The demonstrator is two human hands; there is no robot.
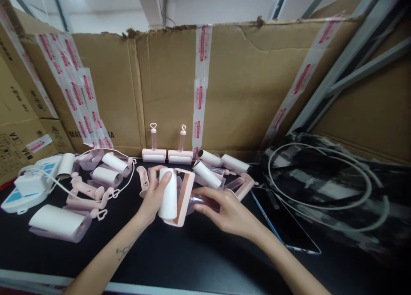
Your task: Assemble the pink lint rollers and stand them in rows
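My left hand [155, 196] is closed around a white lint roll [168, 201], thumb pressed on its upper part. Right beside that roll is the pink frame of a lint roller [183, 201]; whether the roll sits fully in it I cannot tell. My right hand [224, 209] grips the roller's clear handle, fingers wrapped round it. Behind my hands, two assembled pink lint rollers [154, 154] stand upright against the cardboard, their heart-shaped loops at the top. A loose pink part [143, 179] lies just left of my left hand.
At left lie loose white rolls [58, 220], pink frames [85, 188] and clear covers, near a power strip [38, 186] with a white cable. More rolls [208, 174] lie behind my right hand. A tablet [285, 222] and a coiled cable [321, 207] are at right. Cardboard [257, 85] walls the back.
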